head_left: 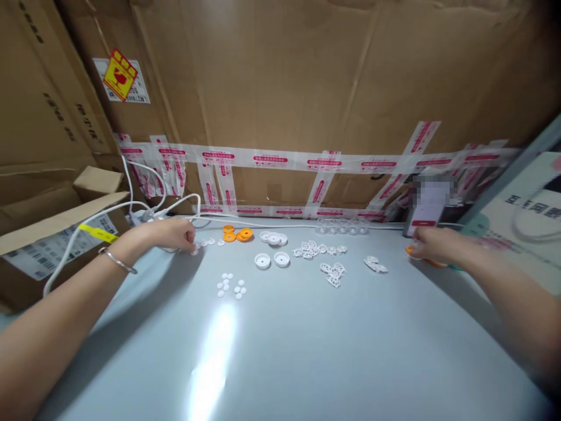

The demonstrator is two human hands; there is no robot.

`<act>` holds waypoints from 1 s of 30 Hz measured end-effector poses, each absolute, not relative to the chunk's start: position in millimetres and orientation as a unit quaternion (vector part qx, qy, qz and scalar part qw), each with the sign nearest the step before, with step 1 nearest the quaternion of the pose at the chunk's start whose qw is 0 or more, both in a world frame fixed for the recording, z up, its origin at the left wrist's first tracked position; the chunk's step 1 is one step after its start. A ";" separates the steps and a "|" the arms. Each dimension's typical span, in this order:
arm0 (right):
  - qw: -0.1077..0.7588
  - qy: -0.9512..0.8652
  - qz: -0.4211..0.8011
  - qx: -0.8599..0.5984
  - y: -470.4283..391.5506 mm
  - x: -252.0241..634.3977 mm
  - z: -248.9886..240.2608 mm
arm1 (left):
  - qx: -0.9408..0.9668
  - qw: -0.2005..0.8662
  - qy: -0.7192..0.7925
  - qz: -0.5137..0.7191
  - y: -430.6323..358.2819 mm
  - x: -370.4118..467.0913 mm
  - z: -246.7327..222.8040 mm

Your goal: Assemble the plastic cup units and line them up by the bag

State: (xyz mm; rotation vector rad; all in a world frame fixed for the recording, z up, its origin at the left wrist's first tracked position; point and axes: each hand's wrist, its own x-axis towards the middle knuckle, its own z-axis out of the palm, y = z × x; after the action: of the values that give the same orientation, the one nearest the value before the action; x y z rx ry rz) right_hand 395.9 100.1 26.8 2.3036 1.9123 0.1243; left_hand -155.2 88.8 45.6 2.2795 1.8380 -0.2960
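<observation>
At the far left of the table, my left hand (pixel 177 234) is closed, its fingertips pinched on a small white cap (pixel 194 252). A short row of similar white caps (pixel 211 241) runs to the right of it. My right hand (pixel 432 244) is at the far right, its fingers closed on an orange disc (pixel 409 249) whose edge shows at the fingertips. More orange pieces (pixel 438 264) lie under that hand, mostly hidden. Between the hands are orange rings (pixel 229 237), white round cups (pixel 262 261) and lacy white leaf-shaped pieces (pixel 333 273).
Several small white discs (pixel 225 283) lie nearer to me. Clear round holders (pixel 342 227) stand at the back, and a phone (pixel 425 207) leans at the back right. Behind is a large taped carton (pixel 280 88); an open box (pixel 65 240) and white cables (pixel 197 204) are left.
</observation>
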 end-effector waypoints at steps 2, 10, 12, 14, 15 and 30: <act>0.081 0.639 0.054 0.763 99.8 396.1 25.5 | 0.765 0.090 0.628 -0.111 86.9 -149.9 42.7; 0.011 0.638 0.151 0.755 95.4 392.3 31.8 | 0.774 0.075 0.621 -0.097 84.2 -143.6 43.5; -0.073 0.638 0.217 0.735 91.1 383.7 37.8 | 0.792 0.061 0.607 -0.029 75.8 -129.5 48.7; -0.159 0.645 0.257 0.702 85.5 370.2 42.3 | 0.828 0.076 0.549 0.082 61.7 -102.8 48.4; -0.195 0.659 0.262 0.677 82.4 362.1 43.3 | 0.847 0.083 0.508 0.129 53.2 -86.0 44.9; -0.285 0.886 -0.021 0.366 25.9 240.9 -6.8 | 0.912 0.074 0.307 0.261 12.6 2.5 -18.8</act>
State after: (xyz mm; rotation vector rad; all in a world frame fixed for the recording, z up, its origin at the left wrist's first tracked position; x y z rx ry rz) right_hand 240.9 25.9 -6.8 1.4212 3.4362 -0.0808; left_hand 2.5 12.6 -18.8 2.7389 0.9208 0.7826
